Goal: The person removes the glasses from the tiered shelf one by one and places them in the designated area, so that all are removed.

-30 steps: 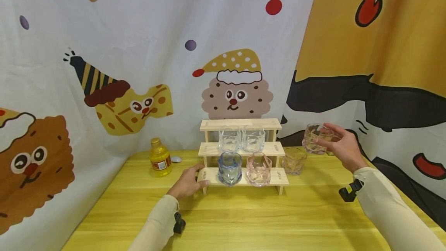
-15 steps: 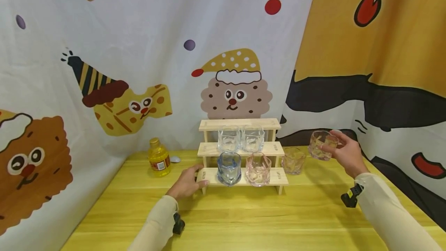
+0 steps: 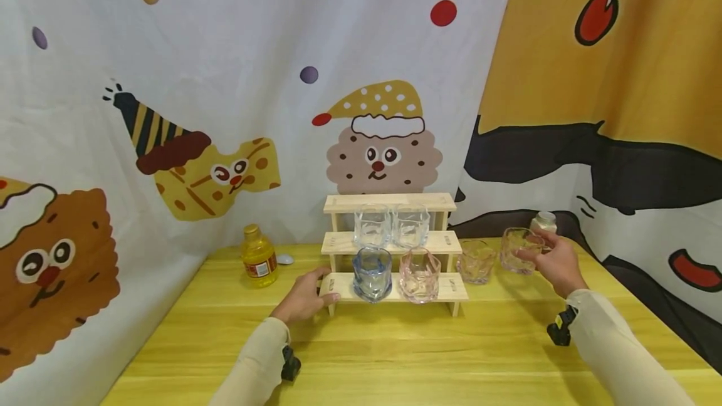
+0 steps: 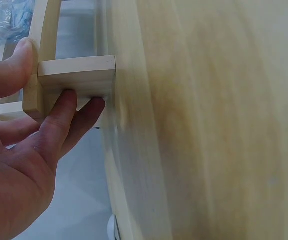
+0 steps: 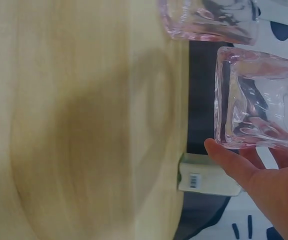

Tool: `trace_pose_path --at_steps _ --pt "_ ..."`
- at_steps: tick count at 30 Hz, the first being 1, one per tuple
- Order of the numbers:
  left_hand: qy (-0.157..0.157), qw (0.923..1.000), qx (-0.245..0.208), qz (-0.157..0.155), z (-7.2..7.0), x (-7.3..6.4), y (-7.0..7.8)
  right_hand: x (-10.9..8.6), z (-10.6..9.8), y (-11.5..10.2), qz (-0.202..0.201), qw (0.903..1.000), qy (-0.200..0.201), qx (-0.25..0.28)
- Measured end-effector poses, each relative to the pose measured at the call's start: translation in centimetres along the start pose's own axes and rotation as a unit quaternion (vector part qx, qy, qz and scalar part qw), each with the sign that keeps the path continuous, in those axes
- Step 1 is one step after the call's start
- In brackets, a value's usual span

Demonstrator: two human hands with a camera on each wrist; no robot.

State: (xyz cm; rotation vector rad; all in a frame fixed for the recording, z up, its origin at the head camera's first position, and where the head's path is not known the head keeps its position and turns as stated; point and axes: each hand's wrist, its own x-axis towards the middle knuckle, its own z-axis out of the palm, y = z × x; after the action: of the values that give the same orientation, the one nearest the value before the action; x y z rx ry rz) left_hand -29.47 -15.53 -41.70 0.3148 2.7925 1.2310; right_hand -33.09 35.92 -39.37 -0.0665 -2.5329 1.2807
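Observation:
My left hand (image 3: pixel 305 296) holds the left end of the lowest step of a wooden tiered shelf (image 3: pixel 338 285). In the left wrist view its thumb (image 4: pixel 21 67) lies on top while fingers reach underneath. My right hand (image 3: pixel 555 263) grips a pinkish clear glass (image 3: pixel 517 251) to the right of the shelf. Whether that glass's base touches the table, I cannot tell. Close to its left stands another pinkish glass (image 3: pixel 476 262). On the lowest step are a blue glass (image 3: pixel 372 275) and a pink glass (image 3: pixel 419 275). Two clear glasses (image 3: pixel 372 226) stand side by side on the middle step.
Behind my right hand is a small pale jar (image 3: pixel 544 221), with a barcode label in the right wrist view. A yellow bottle (image 3: pixel 259 257) and a white spoon (image 3: pixel 285 259) sit left of the shelf. A printed curtain (image 3: pixel 237 67) backs the wooden table (image 3: pixel 383 356).
The right hand has lowered the held glass toward the table, first slightly rightward, uncovering the pale jar behind it. My left hand stays on the shelf.

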Motion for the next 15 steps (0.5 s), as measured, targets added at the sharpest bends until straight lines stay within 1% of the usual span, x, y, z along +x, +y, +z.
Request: trace_pose_path --at_steps 5,11,15 --pt "-0.005 1.0 -0.001 -0.001 0.0 0.1 -0.1 0.0 0.5 0.6 0.015 0.9999 -0.005 -0.004" --pt "-0.007 0.9999 -0.01 0.005 -0.1 0.2 -0.2 0.0 1.1 0.7 0.024 0.9996 -0.012 -0.002" --pt "-0.007 0.9999 -0.005 0.008 -0.1 0.2 -0.2 0.0 1.6 1.0 0.034 0.9993 -0.016 -0.001"
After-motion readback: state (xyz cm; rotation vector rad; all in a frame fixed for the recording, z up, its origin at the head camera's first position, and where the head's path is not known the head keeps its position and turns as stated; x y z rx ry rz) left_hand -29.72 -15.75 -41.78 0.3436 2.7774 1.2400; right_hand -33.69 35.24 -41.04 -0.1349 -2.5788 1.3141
